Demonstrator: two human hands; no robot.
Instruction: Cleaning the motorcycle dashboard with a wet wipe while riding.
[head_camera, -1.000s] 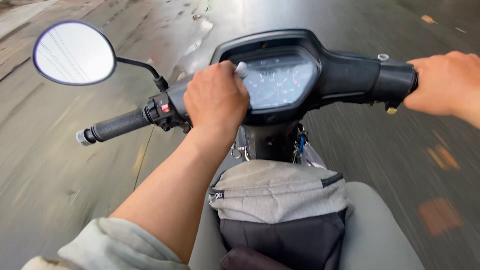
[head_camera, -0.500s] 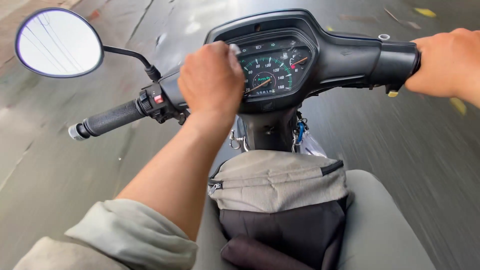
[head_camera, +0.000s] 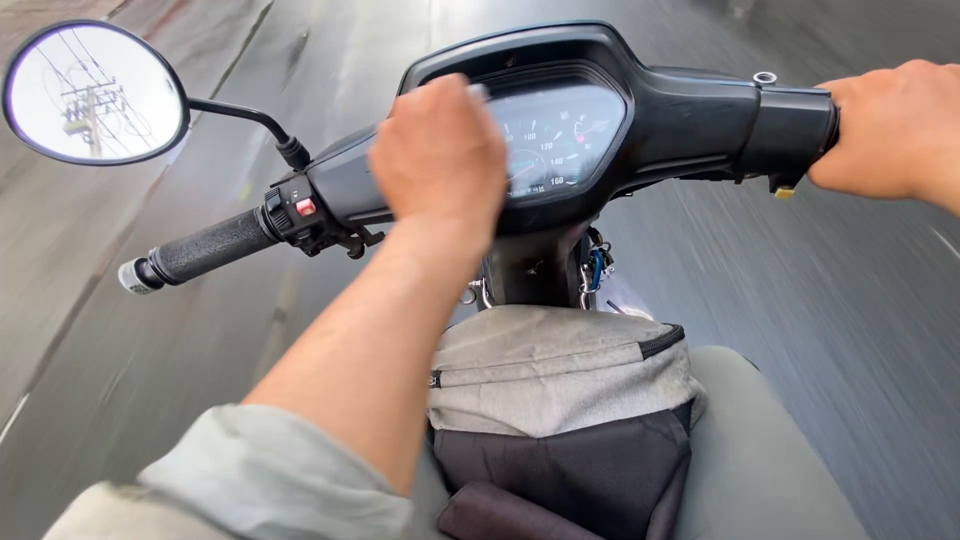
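Observation:
I sit on a moving motorbike. My left hand (head_camera: 438, 150) is off the bare left grip (head_camera: 205, 248) and pressed against the left side of the speedometer (head_camera: 560, 135). Its fingers are closed around a small white object (head_camera: 478, 92) that sticks out at the top; the hand is motion-blurred. My right hand (head_camera: 895, 130) is wrapped around the right handlebar grip, which it hides, beside the black switch housing (head_camera: 790, 130).
A round mirror (head_camera: 93, 92) stands at the upper left, reflecting a utility pole and wires. A grey and black bag (head_camera: 560, 390) lies in my lap. Keys (head_camera: 595, 268) hang below the dash. Wet dark road (head_camera: 830, 330) streaks past on both sides.
My left hand has slid a little to the right over the dial and is now blurred. The right hand stays on its grip. The road surface has changed from patched to uniformly dark.

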